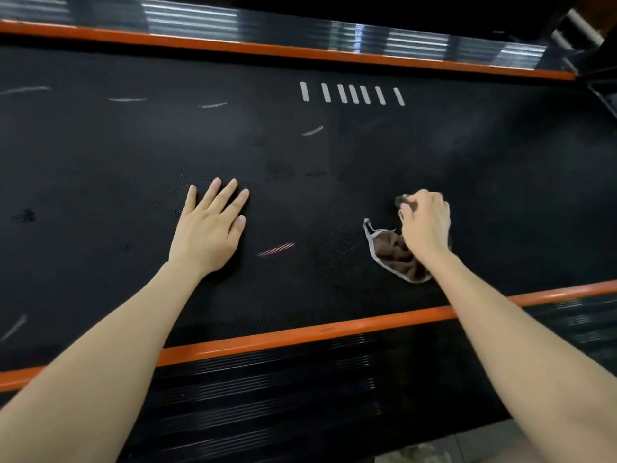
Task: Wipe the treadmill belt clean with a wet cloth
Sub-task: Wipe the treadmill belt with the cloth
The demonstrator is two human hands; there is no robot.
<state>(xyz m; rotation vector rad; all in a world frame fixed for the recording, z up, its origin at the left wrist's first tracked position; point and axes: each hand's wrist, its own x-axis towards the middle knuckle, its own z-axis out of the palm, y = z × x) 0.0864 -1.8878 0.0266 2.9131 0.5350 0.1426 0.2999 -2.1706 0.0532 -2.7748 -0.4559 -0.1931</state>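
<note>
Head | left hand [210,228] flat on belt [334,162], grip released | right hand [425,225] grasping cloth [392,253], near orange rail [300,332]

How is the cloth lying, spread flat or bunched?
Bunched: the cloth is crumpled in folds under the right hand, which grips it on the belt.

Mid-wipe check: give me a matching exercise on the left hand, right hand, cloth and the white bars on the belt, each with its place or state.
Things: 1 left hand; 2 right hand; 3 cloth; 4 white bars.
States: A bunched on the belt, brown with pale edge; B flat on the belt, fingers straight; C near the far orange rail; D gripping the cloth.
Pairs: 1-B, 2-D, 3-A, 4-C.
</note>
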